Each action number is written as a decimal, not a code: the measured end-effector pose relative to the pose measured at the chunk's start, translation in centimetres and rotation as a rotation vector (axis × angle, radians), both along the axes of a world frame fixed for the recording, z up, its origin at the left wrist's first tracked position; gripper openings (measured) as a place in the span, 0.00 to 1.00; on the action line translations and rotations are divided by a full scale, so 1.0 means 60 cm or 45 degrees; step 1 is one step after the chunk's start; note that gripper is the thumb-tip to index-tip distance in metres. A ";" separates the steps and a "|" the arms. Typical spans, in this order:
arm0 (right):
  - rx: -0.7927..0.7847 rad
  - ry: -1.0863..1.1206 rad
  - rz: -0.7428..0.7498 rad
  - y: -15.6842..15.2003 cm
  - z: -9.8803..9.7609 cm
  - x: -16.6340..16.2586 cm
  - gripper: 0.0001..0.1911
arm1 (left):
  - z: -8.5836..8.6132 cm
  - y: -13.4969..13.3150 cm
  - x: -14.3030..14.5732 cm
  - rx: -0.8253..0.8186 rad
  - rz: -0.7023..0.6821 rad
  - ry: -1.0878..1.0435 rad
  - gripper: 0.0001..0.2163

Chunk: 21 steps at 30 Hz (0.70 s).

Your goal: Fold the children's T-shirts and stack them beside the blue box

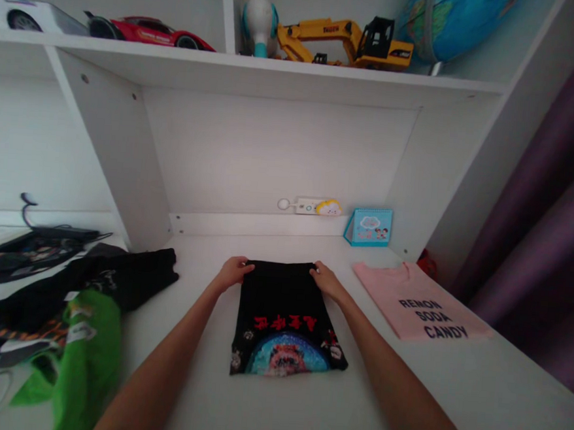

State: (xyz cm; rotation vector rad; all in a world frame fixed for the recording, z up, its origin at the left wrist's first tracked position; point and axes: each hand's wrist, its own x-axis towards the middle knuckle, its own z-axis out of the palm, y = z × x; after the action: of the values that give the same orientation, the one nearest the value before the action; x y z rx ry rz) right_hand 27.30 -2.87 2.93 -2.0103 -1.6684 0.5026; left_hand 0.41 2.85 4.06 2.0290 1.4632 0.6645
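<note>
A folded black T-shirt point(284, 319) with red lettering and a blue round print lies flat on the white desk point(303, 399) in front of me. My left hand point(232, 271) grips its far left corner, fingers curled over the edge. My right hand point(326, 279) grips the far right corner the same way. Both forearms reach forward on either side of the shirt.
A folded pink shirt point(420, 311) reading "RENON SODA CANDY" lies to the right. A heap of black and green clothes point(73, 318) sits at the left. A small blue calendar point(369, 227) stands at the back. Toy cars, a yellow excavator point(345, 42) and a globe sit on the shelf above.
</note>
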 end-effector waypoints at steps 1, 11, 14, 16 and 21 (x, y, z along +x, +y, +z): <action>-0.011 -0.037 -0.025 0.003 0.000 -0.003 0.11 | -0.010 0.003 0.004 0.048 0.067 0.070 0.11; -0.010 -0.103 -0.103 0.011 0.003 -0.010 0.13 | -0.030 0.019 0.013 0.100 0.082 0.180 0.08; 0.071 -0.030 -0.053 0.009 0.020 -0.002 0.09 | -0.006 0.023 0.011 0.053 0.016 0.128 0.07; 0.163 0.016 -0.035 0.005 0.046 0.005 0.09 | 0.024 0.021 0.009 0.044 -0.021 0.079 0.10; 0.522 0.115 0.011 -0.031 0.161 0.025 0.10 | 0.148 -0.008 0.004 0.293 -0.251 -0.332 0.16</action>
State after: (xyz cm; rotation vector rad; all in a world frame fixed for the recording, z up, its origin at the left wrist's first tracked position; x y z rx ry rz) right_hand 28.79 -4.71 12.61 -1.6586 -1.5757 0.2254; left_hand 0.64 2.36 12.91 2.1270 1.0628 1.0078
